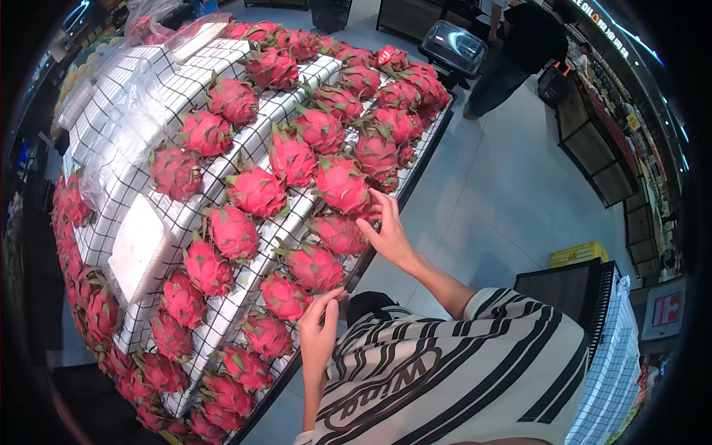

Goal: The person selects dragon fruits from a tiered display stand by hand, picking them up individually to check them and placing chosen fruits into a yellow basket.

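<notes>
Pink dragon fruits with green scales lie in stepped rows on a white display rack covered with black-lined grid. My right hand [389, 231], fingers spread, is at the front edge, its fingertips against or very near a dragon fruit [342, 184] and another just below it [339, 233]. Lower down, my left hand [321, 322] is beside a dragon fruit [286, 297], with fingers bent and thumb apart; its fingertips are near the lower edge of another dragon fruit [315, 267]. Neither hand visibly holds anything.
A white foam tray [142, 250] and crumpled clear plastic [130, 117] lie on the upper steps. Dark edging [414, 186] borders the rack. A person in dark clothes [509, 61] stands in the aisle near a scale-like device with a clear cover [453, 47]. A yellow crate [578, 254] is at right.
</notes>
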`<state>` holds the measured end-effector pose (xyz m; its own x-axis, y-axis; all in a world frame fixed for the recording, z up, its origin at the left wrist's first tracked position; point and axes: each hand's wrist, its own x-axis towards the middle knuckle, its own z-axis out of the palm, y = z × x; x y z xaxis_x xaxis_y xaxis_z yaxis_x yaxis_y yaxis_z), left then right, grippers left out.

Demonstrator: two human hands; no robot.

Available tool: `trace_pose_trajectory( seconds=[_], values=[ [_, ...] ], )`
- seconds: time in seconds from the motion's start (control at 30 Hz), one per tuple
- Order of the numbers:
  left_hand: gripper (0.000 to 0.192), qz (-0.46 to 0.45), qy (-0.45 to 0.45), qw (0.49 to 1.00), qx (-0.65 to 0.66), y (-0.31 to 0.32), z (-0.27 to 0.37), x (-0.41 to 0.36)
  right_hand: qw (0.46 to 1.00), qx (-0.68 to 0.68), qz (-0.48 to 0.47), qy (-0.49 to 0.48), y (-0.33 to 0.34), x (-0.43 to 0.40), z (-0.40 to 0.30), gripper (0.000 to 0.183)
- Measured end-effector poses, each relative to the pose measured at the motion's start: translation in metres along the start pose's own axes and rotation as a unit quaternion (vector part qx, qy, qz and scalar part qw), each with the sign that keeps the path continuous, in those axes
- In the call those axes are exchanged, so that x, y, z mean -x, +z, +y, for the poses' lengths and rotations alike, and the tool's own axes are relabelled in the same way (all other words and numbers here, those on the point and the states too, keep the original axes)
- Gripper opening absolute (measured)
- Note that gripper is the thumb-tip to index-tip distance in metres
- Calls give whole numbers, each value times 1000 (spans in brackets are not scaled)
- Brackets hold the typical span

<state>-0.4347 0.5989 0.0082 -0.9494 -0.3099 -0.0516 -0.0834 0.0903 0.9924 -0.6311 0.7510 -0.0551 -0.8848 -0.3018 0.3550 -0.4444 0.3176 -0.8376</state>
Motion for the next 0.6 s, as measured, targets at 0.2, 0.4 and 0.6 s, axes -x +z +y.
trace_pose_trajectory(
  seconds=[0.2,0.4,0.6],
  values=[
    [27,31,-54,998,17,-18,-27,23,991,58,98,-67,-43,-57,-32,62],
    [25,119,-72,990,30,-27,-36,30,954,271,-90,-94,0,-69,-62,84],
    [24,117,-14,993,29,-26,-15,45,931,329,-5,-157,12,-63,-38,84]
  ],
)
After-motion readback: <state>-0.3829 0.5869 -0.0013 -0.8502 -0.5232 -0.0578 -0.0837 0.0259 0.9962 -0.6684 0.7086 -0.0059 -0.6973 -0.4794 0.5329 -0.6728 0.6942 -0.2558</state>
